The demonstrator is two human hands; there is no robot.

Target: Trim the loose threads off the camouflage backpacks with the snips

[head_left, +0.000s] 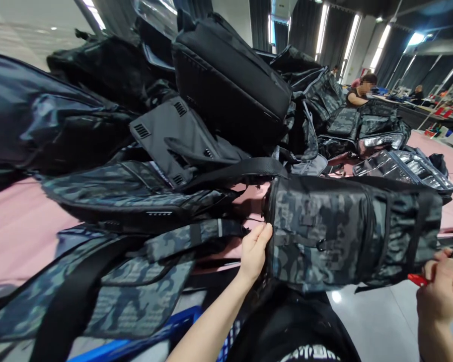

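A dark camouflage bag lies on its side in front of me, with straps and a gathered section at its right end. My left hand is closed on the bag's left edge, thumb and fingers pinching the seam. At the bag's right end, my right hand is closed around a small red-handled tool. A thin dark metal tip shows above those fingers, but the tool's exact kind is partly hidden. Left of the bag spreads another camouflage piece with a wide black strap.
Black and camouflage bags, including a boxy black bag, are heaped on the pink-covered table. An open bag with silver lining lies at right. Below is a blue plastic crate. A person sits farther back.
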